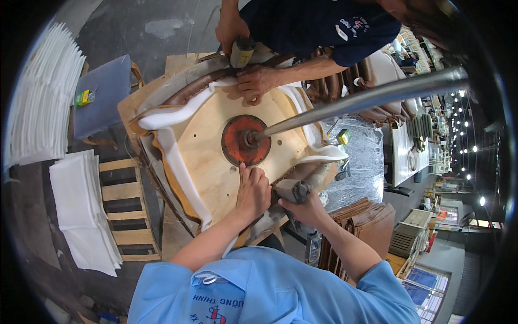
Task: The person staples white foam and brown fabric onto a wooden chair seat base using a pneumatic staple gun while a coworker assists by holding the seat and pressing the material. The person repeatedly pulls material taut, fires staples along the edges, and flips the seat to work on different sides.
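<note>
A wooden seat panel [202, 162] lies underside up, with white foam padding [171, 154] and a brown cover [186, 93] folded around its edge. A round orange-red disc [237, 141] on the end of a metal rod [345, 102] presses on its middle. My left hand [253, 191] is at the panel's near edge, fingers curled and one finger pointing toward the disc; what they grip is hidden. My right hand [305, 209] is wrapped around a grey staple gun [293, 190], its nose at the near right edge, beside my left hand.
Across the panel, a co-worker's hand holds another staple gun [242, 52]; their other hand [256, 82] presses the far edge. White sheets [83, 210] and a wooden pallet [127, 191] are at left, near a blue-topped seat [102, 97]. Brown sheets [367, 229] are stacked at right, below a plastic-wrapped table [359, 162].
</note>
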`<control>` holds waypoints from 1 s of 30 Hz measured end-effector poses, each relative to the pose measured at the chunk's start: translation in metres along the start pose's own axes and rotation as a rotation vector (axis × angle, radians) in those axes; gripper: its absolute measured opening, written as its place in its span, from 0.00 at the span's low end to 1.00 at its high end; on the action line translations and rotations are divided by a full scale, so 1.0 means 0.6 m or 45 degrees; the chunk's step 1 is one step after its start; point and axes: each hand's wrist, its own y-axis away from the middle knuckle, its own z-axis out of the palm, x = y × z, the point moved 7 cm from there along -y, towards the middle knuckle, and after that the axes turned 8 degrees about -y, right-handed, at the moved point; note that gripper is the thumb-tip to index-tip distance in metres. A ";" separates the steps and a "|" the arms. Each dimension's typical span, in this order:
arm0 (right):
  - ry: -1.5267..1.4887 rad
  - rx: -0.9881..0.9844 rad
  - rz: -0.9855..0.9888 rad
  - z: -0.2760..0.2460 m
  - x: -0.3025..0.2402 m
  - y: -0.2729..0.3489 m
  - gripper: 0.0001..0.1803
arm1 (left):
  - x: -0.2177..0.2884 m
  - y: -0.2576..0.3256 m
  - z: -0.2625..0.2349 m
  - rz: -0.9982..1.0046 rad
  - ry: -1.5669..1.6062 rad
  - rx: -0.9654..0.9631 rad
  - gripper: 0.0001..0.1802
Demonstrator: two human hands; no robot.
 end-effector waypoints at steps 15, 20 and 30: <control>-0.099 -0.088 0.113 -0.002 0.032 0.029 0.19 | -0.006 0.004 -0.018 0.083 0.082 0.093 0.07; -0.163 -0.091 0.139 0.004 0.018 0.026 0.22 | -0.005 0.009 -0.017 0.053 0.089 0.094 0.07; -0.037 -0.087 -0.024 0.013 0.009 0.006 0.24 | -0.002 0.005 -0.017 0.033 0.044 0.036 0.05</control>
